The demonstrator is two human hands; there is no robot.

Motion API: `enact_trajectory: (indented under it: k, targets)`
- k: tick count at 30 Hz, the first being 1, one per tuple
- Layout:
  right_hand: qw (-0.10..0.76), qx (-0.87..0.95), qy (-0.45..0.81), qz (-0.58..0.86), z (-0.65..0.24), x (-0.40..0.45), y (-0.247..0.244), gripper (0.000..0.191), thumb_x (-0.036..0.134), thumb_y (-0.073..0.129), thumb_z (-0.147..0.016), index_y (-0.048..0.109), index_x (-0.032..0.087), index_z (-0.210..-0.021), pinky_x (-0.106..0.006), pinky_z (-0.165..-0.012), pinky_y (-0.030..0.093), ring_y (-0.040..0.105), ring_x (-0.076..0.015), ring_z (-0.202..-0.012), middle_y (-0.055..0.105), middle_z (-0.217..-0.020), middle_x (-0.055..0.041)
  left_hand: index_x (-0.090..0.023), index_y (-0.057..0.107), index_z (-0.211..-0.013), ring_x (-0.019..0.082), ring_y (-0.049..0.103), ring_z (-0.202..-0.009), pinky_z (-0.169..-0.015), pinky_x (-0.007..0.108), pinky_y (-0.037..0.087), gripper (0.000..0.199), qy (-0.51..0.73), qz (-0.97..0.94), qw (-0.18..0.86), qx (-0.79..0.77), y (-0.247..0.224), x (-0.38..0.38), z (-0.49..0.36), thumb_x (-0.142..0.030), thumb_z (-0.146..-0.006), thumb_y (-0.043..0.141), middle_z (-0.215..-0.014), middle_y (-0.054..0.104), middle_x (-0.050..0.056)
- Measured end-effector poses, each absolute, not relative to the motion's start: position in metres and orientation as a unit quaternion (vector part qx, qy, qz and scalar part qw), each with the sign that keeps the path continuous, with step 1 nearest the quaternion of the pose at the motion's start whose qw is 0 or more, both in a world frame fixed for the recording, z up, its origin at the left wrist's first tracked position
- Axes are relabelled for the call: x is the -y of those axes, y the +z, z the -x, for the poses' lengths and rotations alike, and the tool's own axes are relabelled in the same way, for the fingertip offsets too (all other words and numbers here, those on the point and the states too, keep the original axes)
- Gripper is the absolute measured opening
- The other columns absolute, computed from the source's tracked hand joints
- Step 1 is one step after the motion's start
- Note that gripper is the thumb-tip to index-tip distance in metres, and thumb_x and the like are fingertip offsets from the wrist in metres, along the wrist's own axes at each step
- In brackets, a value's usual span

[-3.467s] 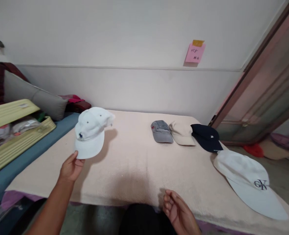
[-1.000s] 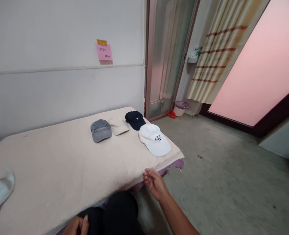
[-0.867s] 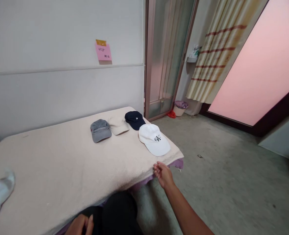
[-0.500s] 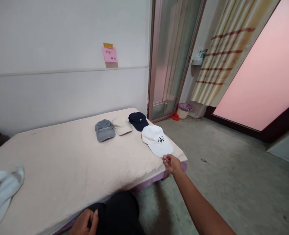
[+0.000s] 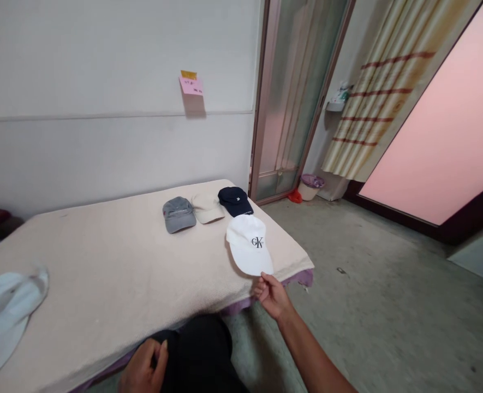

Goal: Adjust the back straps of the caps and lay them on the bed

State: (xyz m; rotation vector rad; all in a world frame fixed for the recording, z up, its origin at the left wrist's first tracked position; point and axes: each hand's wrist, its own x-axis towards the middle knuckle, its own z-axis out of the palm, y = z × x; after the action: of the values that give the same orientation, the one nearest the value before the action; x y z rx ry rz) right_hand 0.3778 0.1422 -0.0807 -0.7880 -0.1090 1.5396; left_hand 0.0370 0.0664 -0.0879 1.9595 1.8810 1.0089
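By the edge of its brim, my right hand (image 5: 270, 295) pinches a white baseball cap (image 5: 247, 240) with dark letters on the front. The cap is tilted and appears raised a little over the bed's near right corner. Behind it sit a grey cap (image 5: 178, 214), a cream cap (image 5: 208, 207) and a navy cap (image 5: 235, 201), side by side. My left hand (image 5: 145, 365) rests closed at my lap, its fingers curled; whether anything is inside is hidden. A pale, wide-brimmed hat (image 5: 4, 316) lies at the left, cut off by the frame.
The caps are on a bed (image 5: 122, 273) with a cream cover, against a white wall. A pink note (image 5: 191, 85) hangs on that wall. Right of the bed are a sliding glass door (image 5: 290, 109), a waste bin (image 5: 310, 188), a curtain (image 5: 380, 93) and concrete floor.
My right hand has drawn the white cap left and toward me, tilting it up off the cover. The left hand stays at my lap. The note on the wall has flapped up.
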Motion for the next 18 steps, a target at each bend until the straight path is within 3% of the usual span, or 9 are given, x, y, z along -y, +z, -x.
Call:
enact_trajectory:
  k: [3, 5, 8, 10, 14, 16, 18]
  targets:
    - [0.648, 0.054, 0.692, 0.313, -0.334, -0.108, -0.072, 0.027, 0.018, 0.076, -0.066, 0.05, 0.017, -0.061, -0.018, -0.043, 0.032, 0.04, -0.0046, -0.042, 0.05, -0.05, 0.007, -0.028, 0.053, -0.061, 0.022, 0.053, -0.058, -0.063, 0.034, 0.039, 0.025, 0.354, -0.624, 0.21, -0.664, -0.084, -0.065, -0.04, -0.046, -0.078, 0.056, -0.059, 0.058, -0.001]
    - [0.633, 0.06, 0.711, 0.3, -0.305, -0.084, -0.067, 0.026, 0.019, 0.078, -0.063, 0.051, 0.018, -0.064, -0.018, -0.044, 0.031, 0.041, -0.0049, -0.042, 0.051, -0.05, 0.007, -0.027, 0.063, -0.072, 0.026, 0.061, -0.072, -0.072, 0.036, 0.045, 0.028, 0.39, -0.547, 0.333, -0.662, -0.075, -0.066, -0.044, -0.054, -0.078, 0.055, -0.073, 0.069, 0.003]
    - [0.599, 0.092, 0.746, 0.277, -0.271, -0.052, -0.065, 0.02, 0.022, 0.076, -0.064, 0.058, 0.017, -0.07, -0.019, -0.041, 0.026, 0.033, -0.0034, -0.036, 0.05, -0.044, 0.007, -0.021, 0.069, -0.087, 0.031, 0.066, -0.092, -0.084, 0.044, 0.049, 0.052, 0.497, -0.352, 0.563, -0.558, -0.044, -0.071, -0.05, -0.067, -0.077, 0.047, -0.094, 0.074, 0.011]
    - [0.562, 0.141, 0.776, 0.248, -0.256, -0.035, -0.071, 0.021, 0.026, 0.076, -0.064, 0.064, 0.015, -0.077, -0.019, -0.039, 0.022, 0.03, -0.0032, -0.031, 0.049, -0.039, 0.0064, -0.016, 0.07, -0.092, 0.034, 0.065, -0.099, -0.089, 0.048, 0.048, 0.063, 0.549, -0.226, 0.663, -0.456, -0.016, -0.075, -0.046, -0.071, -0.078, 0.041, -0.097, 0.074, 0.015]
    - [0.492, 0.191, 0.809, 0.26, -0.243, -0.013, -0.092, 0.034, 0.031, 0.082, -0.054, 0.07, 0.013, -0.081, -0.019, -0.037, 0.022, 0.038, -0.0053, -0.032, 0.057, -0.043, 0.002, -0.018, 0.069, -0.1, 0.036, 0.06, -0.111, -0.087, 0.05, 0.05, 0.061, 0.619, -0.108, 0.661, -0.41, 0.037, -0.079, -0.02, -0.069, -0.079, 0.041, -0.097, 0.075, 0.013]
    - [0.461, 0.216, 0.813, 0.284, -0.239, -0.007, -0.098, 0.04, 0.033, 0.085, -0.05, 0.072, 0.014, -0.084, -0.02, -0.042, 0.031, 0.049, -0.0091, -0.041, 0.063, -0.053, -0.0017, -0.022, 0.069, -0.102, 0.034, 0.059, -0.113, -0.087, 0.047, 0.052, 0.047, 0.642, -0.069, 0.623, -0.441, 0.054, -0.075, -0.007, -0.057, -0.085, 0.042, -0.094, 0.076, 0.007]
    - [0.433, 0.257, 0.814, 0.289, -0.233, -0.004, -0.1, 0.046, 0.039, 0.085, -0.051, 0.074, 0.015, -0.089, -0.027, -0.056, 0.043, 0.061, -0.0166, -0.057, 0.068, -0.066, -0.0061, -0.025, 0.07, -0.099, 0.032, 0.063, -0.109, -0.085, 0.044, 0.053, 0.033, 0.658, -0.046, 0.581, -0.477, 0.066, -0.066, -0.001, -0.041, -0.088, 0.044, -0.087, 0.077, 0.003]
